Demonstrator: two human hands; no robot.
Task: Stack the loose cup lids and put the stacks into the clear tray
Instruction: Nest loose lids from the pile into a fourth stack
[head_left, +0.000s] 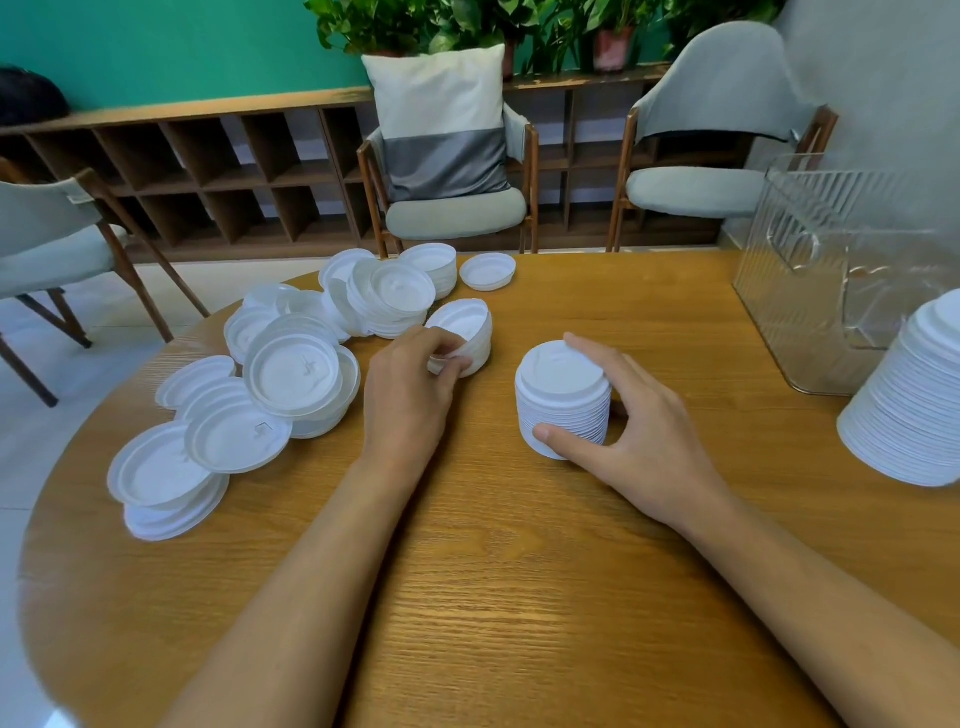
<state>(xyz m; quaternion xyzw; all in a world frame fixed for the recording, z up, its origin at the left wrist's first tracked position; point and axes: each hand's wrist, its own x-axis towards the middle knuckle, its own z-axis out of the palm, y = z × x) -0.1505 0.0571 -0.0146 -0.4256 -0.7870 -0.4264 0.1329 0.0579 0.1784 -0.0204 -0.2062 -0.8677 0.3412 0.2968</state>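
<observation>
- On the round light-wood table (519, 597) sits everything we need. The clear ribbed plastic tray (810, 291) is far right, with no lids in it that we can see.
- The loose heap of white round plastic cup lids (291, 374) sprawls left, and some overlap near the table rim. A careless sweep could knock those off.
- The tall white lid stack (909, 410) stands right, just in front of the tray and partly cut off by the frame. We'd worry about bumping it when loading the tray.
- The shorter white lid stack (563, 405) stands upright at centre. The right hand (649, 426) wraps it, thumb low at the base, fingers over the top.
- The small nested bunch of white lids (467, 332) is tilted, just right of the heap. The left hand (410, 384) pinches its near rim, fingers curled.
- Main risk, in our view: the bunch seems hollow side up and the centre stack dome up. Joined without a flip, they'd misnest and the stack would lean. A one-sided pinch could also let the bunch fan out.
</observation>
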